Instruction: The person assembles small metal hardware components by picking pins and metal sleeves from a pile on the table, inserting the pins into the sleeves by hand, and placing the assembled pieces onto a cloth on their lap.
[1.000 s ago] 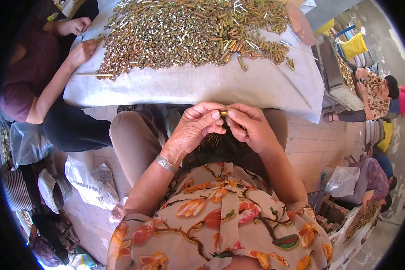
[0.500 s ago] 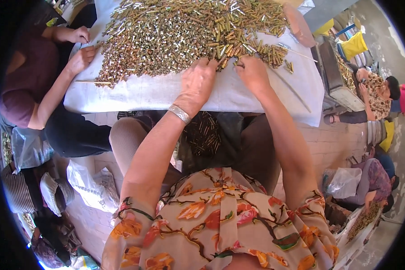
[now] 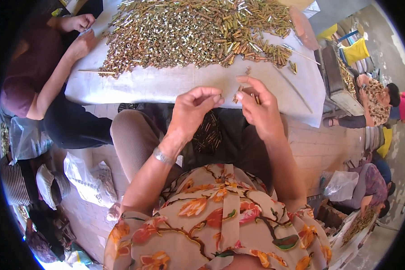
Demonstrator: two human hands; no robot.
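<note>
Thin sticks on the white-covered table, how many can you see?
3: a left stick beside the heap of metal pieces, an upper right stick, and a lower right stick. Others may be hidden under the heap.

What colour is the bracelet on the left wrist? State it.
Silver; the bracelet shows in the head view.

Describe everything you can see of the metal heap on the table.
The heap is a loose spread of small, metallic-looking pieces in gold and silver tones. Short, ring-like ones crowd its left and middle; longer, slim ones lie mostly to the right and along the top. It rests on a white-covered table, its near edge ragged, its far side cut off by the picture. A thin stick meets its lower left edge. The left hand and right hand are apart from it.
</note>
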